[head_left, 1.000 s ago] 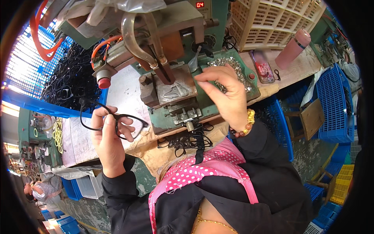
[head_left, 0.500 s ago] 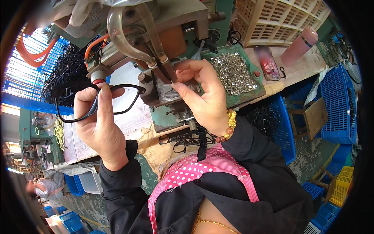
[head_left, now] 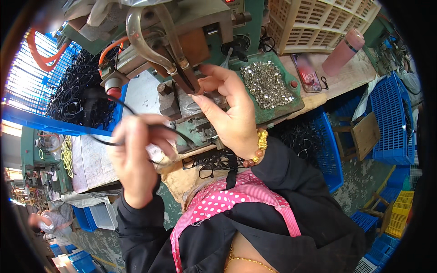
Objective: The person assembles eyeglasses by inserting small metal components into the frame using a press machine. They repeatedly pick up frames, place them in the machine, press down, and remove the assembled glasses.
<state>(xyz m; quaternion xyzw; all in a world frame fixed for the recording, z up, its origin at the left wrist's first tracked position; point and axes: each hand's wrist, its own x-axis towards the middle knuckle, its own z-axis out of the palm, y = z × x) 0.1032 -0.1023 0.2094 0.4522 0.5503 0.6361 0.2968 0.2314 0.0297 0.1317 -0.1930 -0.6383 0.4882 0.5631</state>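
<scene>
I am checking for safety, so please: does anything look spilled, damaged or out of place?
The phone and pink bottle look slightly out of place: likely personal things on a work table. I see no clear spill; the metal pieces lie in the green tray.

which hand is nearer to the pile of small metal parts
Right. The right hand is just left of the pile of small metal parts; the left hand is much farther left and lower in the picture, holding a black glasses frame.
</scene>
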